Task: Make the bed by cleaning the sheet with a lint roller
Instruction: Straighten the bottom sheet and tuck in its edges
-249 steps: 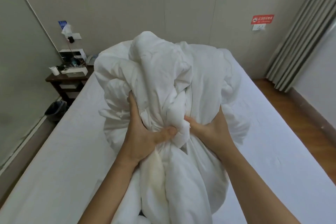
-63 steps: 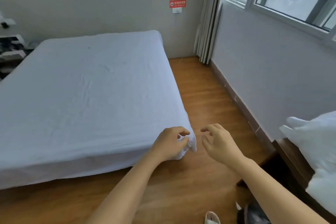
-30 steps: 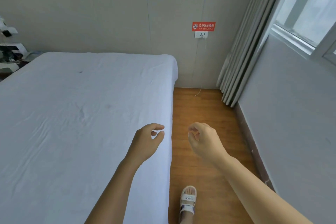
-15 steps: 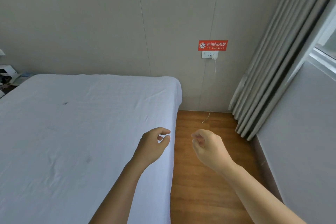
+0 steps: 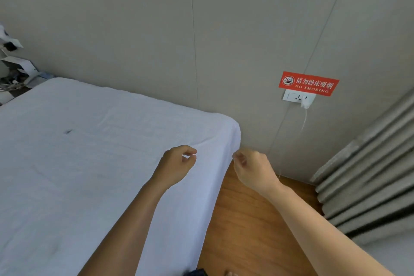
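Sheet (image 5: 94, 163) lies flat on the bed, filling the left of the head view, long axis running from you toward the far wall, far right corner rounded near the wall. Small dark speck (image 5: 67, 131) sits on it, far left. Your left hand (image 5: 177, 164) hovers over the sheet's right edge, fingers loosely curled, thumb and forefinger nearly meeting, gripping nothing. Your right hand (image 5: 253, 169) is just past that edge over the wood floor (image 5: 251, 231), fingers loosely curled, also empty. Floor strip runs between bed and curtain (image 5: 371, 177). Wall socket (image 5: 298, 97) sits under a red sign (image 5: 308, 83).
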### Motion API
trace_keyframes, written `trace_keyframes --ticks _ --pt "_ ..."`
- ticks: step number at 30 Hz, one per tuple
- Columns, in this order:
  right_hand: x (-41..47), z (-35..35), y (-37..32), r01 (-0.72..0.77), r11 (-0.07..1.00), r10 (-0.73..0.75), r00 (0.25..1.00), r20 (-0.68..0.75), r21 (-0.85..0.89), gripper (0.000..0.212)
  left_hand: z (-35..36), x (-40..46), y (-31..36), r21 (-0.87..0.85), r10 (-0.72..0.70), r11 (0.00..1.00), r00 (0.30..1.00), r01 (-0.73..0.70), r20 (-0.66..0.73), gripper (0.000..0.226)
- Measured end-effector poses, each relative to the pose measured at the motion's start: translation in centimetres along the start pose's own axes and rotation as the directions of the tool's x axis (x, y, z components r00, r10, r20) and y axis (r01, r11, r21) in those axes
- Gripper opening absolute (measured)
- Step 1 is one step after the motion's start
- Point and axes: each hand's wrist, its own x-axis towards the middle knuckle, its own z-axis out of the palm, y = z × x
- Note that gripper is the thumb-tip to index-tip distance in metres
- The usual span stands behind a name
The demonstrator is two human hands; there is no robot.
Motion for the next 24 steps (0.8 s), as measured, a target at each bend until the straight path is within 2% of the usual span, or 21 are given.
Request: trace_keyframes --ticks 5,9,11,14,18,21,24 --pt "12.7 -0.4 2.8 -0.023 1.0 0.022 0.997 0.077 0.012 0.018 0.2 11.4 -0.6 0.014 -0.079 0.997 0.997 0.079 -0.018 0.022" --pt "22.3 1.9 5.8 -0.052 0.998 0.05 0.995 0.084 0.022 0.022 0.8 23.0 -2.9 0.066 -0.107 0.992 0.993 0.11 -0.051 0.02" --pt "27.0 3.9 8.0 -0.077 0.997 0.076 0.994 0.084 0.018 0.024 2.6 30.0 -5.3 0.067 -0.129 0.989 0.989 0.134 -0.074 0.02" --pt "33.5 8.4 12.0 -0.143 0.989 0.138 0.985 0.098 0.035 0.024 6.9 40.1 -10.0 0.06 -0.252 0.966 0.968 0.253 -0.011 0.021" --pt "41.5 15.3 17.8 -0.173 0.983 0.162 0.976 0.145 0.064 0.023 11.6 50.5 -16.8 0.139 -0.313 0.939 0.949 0.313 -0.022 0.021" --pt "47.7 19.4 21.4 -0.168 0.986 0.167 0.968 0.19 -0.007 0.025 13.5 56.1 -20.6 0.25 -0.306 0.92 0.952 0.303 -0.027 0.026" --pt "53.1 22.8 23.9 -0.097 0.987 0.129 0.95 0.286 -0.124 0.03 14.1 60.8 -23.4 0.501 -0.258 0.833 0.966 0.237 -0.027 0.037"
